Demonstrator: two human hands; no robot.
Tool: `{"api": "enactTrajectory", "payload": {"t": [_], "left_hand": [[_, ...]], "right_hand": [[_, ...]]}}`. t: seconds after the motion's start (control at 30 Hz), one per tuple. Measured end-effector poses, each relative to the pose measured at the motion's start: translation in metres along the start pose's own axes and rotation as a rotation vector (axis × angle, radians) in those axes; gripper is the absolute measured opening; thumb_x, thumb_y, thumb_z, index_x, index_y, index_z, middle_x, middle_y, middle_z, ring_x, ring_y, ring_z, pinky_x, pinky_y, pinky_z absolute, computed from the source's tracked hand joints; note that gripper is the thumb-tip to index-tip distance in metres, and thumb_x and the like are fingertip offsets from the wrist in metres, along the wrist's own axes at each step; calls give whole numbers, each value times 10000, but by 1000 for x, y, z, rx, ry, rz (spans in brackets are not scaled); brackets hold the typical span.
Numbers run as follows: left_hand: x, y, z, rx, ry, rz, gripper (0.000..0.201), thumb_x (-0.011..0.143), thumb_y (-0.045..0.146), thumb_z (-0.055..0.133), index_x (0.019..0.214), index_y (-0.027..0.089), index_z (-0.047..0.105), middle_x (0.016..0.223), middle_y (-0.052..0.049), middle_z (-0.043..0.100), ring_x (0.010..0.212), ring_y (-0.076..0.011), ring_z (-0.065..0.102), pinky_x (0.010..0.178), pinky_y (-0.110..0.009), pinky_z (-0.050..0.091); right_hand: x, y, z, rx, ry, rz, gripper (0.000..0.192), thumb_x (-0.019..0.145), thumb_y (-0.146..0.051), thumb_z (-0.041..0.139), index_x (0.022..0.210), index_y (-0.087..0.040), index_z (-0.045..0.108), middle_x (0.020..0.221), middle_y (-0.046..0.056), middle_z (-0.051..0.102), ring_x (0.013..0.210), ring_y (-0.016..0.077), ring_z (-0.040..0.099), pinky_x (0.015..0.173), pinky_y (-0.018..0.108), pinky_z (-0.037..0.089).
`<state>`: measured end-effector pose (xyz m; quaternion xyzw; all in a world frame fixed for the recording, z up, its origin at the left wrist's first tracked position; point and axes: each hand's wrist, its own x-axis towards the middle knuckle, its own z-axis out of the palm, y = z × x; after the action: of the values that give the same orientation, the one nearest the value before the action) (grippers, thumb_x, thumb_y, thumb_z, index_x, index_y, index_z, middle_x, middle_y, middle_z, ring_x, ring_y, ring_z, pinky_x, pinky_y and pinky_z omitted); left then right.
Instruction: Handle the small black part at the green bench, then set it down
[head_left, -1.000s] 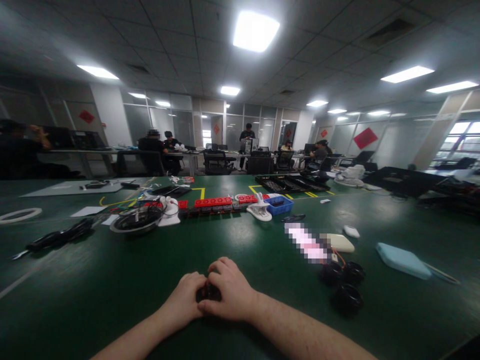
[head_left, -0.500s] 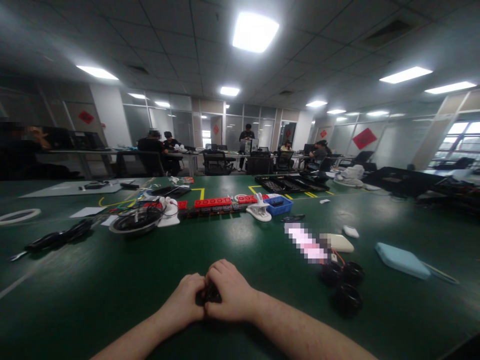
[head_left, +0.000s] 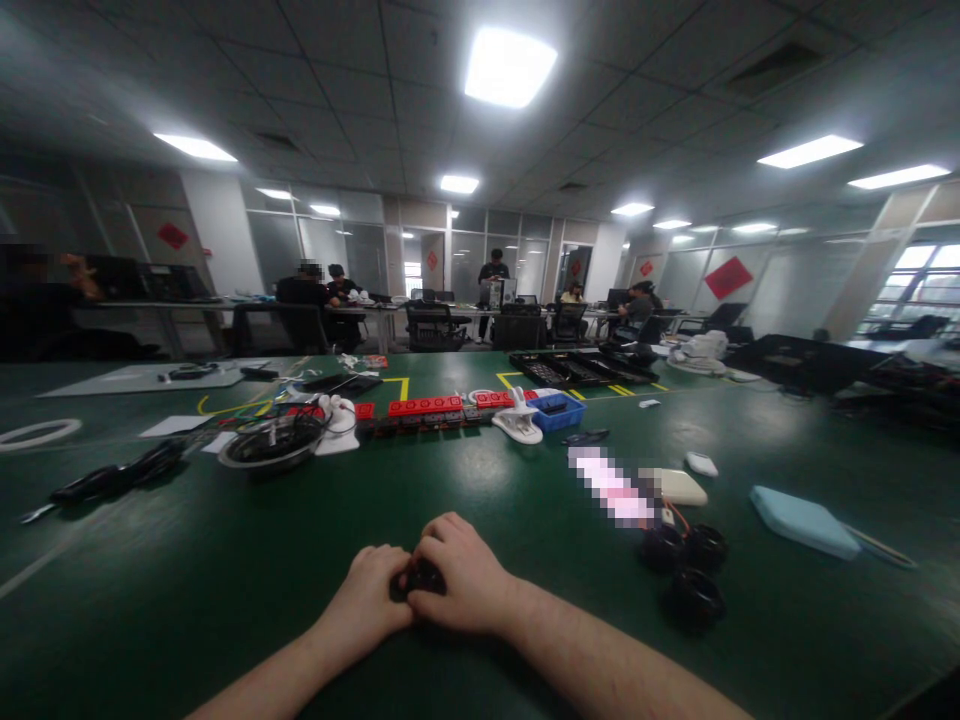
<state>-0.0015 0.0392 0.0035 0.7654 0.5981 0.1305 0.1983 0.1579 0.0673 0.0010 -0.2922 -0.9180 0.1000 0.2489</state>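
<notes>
Near the front of the green table (head_left: 480,500), my left hand (head_left: 375,590) and my right hand (head_left: 465,575) meet around a small black round part (head_left: 426,577). Both hands are closed on it, thumbs on the near side. My fingers cover most of the part, so its exact kind does not show. To the right lie several black ring-shaped parts (head_left: 696,595) of a similar dark, glossy look, close to an orange wire (head_left: 679,517).
Farther right are a light blue case (head_left: 804,522), a cream box (head_left: 679,487) and a small white case (head_left: 701,463). Ahead stand a blue bin (head_left: 559,412), red blocks (head_left: 426,405) and a round dish (head_left: 262,455). Black cable (head_left: 120,475) lies left. People sit at desks beyond.
My right hand has shifted slightly up, and its fingers turn a little around the black part. The left hand stays nearly in place. Objects on the table have not moved.
</notes>
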Motion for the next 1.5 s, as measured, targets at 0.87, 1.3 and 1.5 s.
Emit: {"api": "enactTrajectory", "payload": {"t": [0.87,1.3,1.5], "left_hand": [[2,-6,5,27,39,-27,71,635,217,500,682,205,553,803,6,589,822,-183,521,801,-309,354],[5,-11,6,52,98,-106,127,616,201,486,718,202,562,788,5,593,778,-171,525,745,-282,348],[5,-9,1,61,117,-120,106,624,249,502,695,199,562,752,4,589,760,-179,524,726,-286,339]], "right_hand": [[-1,-10,1,-36,55,-104,206,730,-345,609,862,-188,601,1007,55,461,953,194,386,836,331,327],[-2,-12,2,-46,91,-131,157,737,-326,575,791,-181,602,998,54,479,950,192,398,863,335,329],[-3,-8,5,-42,109,-68,123,733,-292,573,738,-175,610,1033,56,473,1003,206,364,897,347,303]]}}
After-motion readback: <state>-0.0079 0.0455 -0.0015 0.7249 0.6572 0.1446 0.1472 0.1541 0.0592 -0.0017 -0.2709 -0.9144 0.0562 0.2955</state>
